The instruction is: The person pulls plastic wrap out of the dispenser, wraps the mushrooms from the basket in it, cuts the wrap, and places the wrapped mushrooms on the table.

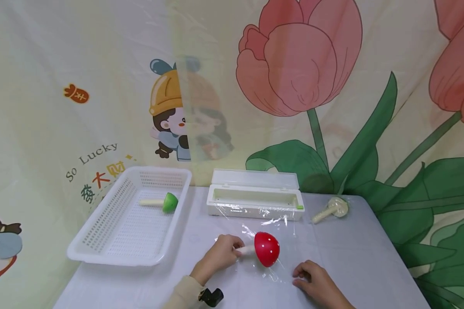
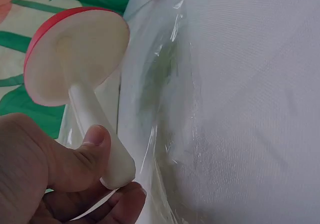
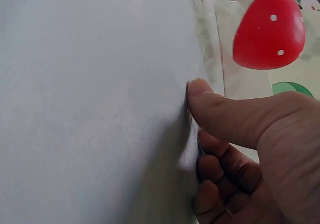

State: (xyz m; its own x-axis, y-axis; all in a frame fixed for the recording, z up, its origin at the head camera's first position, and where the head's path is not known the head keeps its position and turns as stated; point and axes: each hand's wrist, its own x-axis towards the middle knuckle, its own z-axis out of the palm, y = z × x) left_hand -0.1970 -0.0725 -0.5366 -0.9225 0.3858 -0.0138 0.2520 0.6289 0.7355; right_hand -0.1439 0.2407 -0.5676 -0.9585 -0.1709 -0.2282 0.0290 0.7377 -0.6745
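Note:
My left hand (image 1: 225, 252) pinches the pale stem of a toy mushroom (image 1: 267, 249) with a red, white-dotted cap. In the left wrist view the thumb and fingertips close on the stem's lower end, and the cap's white underside (image 2: 95, 49) faces the camera. Beneath the mushroom, clear plastic film (image 1: 285, 267) spreads over the table, wrinkled and shiny. My right hand (image 1: 318, 281) is at the film's near right edge, thumb and curled fingers gripping it. From the right wrist, the thumb (image 3: 220, 109) overlaps the film's thin edge.
Behind the film stands a white box (image 1: 251, 210) with its lid raised and a small green piece at its right end. A white basket (image 1: 81, 253) on the left holds a green-capped toy mushroom (image 1: 170, 202). A beige toy mushroom (image 1: 338, 207) lies at the right, shiny as if wrapped.

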